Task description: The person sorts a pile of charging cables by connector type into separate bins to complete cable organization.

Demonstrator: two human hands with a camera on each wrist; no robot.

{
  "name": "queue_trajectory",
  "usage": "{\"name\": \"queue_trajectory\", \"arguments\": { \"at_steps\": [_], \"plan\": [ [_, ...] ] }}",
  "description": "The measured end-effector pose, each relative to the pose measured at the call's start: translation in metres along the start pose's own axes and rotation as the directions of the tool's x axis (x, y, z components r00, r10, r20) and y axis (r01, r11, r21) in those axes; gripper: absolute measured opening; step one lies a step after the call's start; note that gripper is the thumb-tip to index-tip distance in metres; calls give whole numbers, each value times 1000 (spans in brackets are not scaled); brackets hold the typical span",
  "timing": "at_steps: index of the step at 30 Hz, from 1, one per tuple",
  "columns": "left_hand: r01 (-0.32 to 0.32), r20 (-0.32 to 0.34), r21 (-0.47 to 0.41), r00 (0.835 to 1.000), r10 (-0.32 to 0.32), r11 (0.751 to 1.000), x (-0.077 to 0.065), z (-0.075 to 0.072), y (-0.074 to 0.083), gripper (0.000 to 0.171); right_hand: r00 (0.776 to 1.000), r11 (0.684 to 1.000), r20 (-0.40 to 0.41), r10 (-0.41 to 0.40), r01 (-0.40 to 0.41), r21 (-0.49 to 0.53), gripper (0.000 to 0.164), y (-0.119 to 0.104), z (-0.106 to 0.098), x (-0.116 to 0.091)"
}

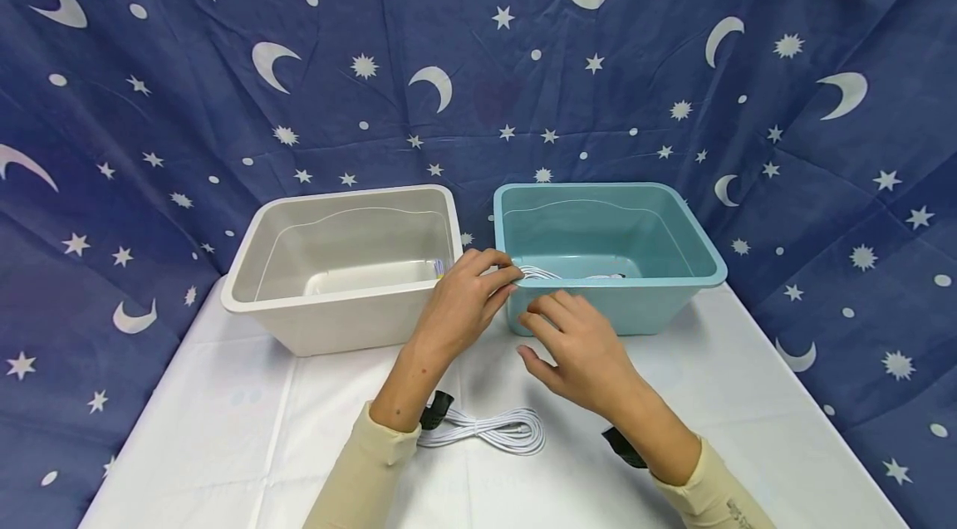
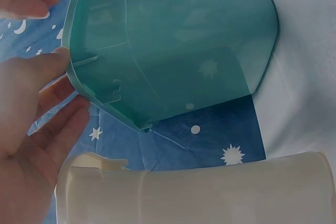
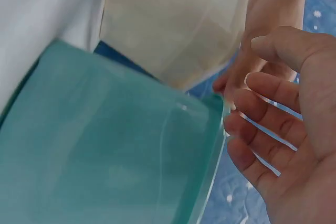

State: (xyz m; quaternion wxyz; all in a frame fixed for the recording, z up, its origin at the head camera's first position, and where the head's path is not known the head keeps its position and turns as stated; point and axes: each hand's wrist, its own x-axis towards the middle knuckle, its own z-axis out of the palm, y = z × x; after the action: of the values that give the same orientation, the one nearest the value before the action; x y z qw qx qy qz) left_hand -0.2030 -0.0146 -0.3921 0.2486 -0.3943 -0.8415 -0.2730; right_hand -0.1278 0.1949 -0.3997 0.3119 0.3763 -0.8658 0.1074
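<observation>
A teal plastic bin [image 1: 609, 305] stands at the right on the table. My left hand [image 1: 469, 292] is at its near left corner, thumb and fingertips on the rim [image 2: 79, 85] and pinching it there. Just in front of the same bin hovers my right hand [image 1: 579, 350], its fingers [image 3: 268, 114] spread and relaxed around nothing. White coiled cable [image 1: 537, 272] shows inside the teal bin, partly hidden by the front wall. On the table between my forearms lies a bundled white cable [image 1: 512, 431], its left end behind the left wrist strap.
A cream bin [image 1: 336, 321] stands left of the teal one, with a small purple-and-yellow item [image 1: 439, 268] inside near its right end. White cloth covers the table [image 1: 202, 429]. A blue curtain [image 1: 478, 39] with moons and stars hangs behind the bins.
</observation>
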Motion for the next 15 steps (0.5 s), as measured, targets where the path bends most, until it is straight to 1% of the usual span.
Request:
{"name": "queue_trajectory", "arguments": {
  "at_steps": [4,9,15],
  "plan": [
    [5,-5,-3,1000,-5,1000,0,0,0,15,999,1000,33,-29,29,-10,29,-11,9,0],
    [6,-4,3,1000,-6,1000,0,0,-1,16,994,996,72,-85,87,-24,34,-23,21,0],
    [5,1,6,1000,-5,1000,0,0,0,16,987,991,92,-129,130,-11,38,-35,33,-2]
  ]
}}
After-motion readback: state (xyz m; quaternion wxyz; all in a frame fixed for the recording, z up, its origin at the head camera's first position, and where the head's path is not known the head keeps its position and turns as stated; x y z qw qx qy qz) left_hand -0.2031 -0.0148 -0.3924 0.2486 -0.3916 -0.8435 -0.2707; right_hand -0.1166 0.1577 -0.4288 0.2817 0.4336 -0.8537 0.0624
